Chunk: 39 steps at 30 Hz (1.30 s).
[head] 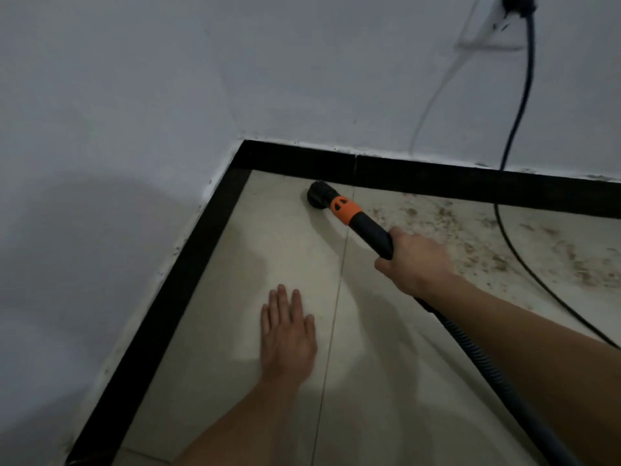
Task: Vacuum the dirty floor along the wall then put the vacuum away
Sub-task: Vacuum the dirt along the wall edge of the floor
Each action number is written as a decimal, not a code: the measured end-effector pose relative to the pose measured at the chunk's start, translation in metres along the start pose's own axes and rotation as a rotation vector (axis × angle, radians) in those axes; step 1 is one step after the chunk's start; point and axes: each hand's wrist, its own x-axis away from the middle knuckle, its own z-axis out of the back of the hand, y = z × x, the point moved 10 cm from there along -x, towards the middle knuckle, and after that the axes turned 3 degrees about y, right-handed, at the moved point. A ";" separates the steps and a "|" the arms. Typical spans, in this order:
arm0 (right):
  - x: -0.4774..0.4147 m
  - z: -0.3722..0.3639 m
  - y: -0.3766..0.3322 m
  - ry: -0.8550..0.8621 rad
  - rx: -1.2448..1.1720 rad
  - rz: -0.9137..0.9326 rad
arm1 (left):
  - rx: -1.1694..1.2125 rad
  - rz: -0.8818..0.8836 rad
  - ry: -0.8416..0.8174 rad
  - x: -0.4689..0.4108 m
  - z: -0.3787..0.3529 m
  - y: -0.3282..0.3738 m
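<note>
My right hand [415, 260] grips the black vacuum hose handle [371, 230] with its orange collar. The black round nozzle [318, 193] rests on the pale tile floor [285, 250] close to the black baseboard [437, 183] near the room corner. Brownish dirt [477, 233] is scattered over the tiles to the right of the nozzle, along the far wall. The ribbed hose [487, 361] runs back under my right forearm to the lower right. My left hand [289, 334] lies flat on the floor with fingers spread, holding nothing. The vacuum body is out of view.
A dark power cord [517, 122] hangs from a plug at a wall socket [494, 25] at the top right and trails across the dirty tiles to the right edge. White walls [134, 129] meet in a corner at the upper left of the floor.
</note>
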 end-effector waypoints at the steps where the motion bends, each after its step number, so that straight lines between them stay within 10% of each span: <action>1: -0.008 -0.005 -0.013 0.006 0.013 0.022 | 0.004 0.009 0.020 0.000 0.000 0.000; 10: -0.036 -0.016 -0.071 0.076 0.163 0.126 | -0.015 0.022 0.034 -0.001 0.002 0.000; 24: 0.042 0.031 0.136 0.017 0.021 -0.270 | -0.072 0.025 0.002 0.003 0.006 0.007; 39: 0.042 0.009 0.052 0.054 0.064 -0.038 | -0.038 0.040 0.050 0.002 0.007 0.002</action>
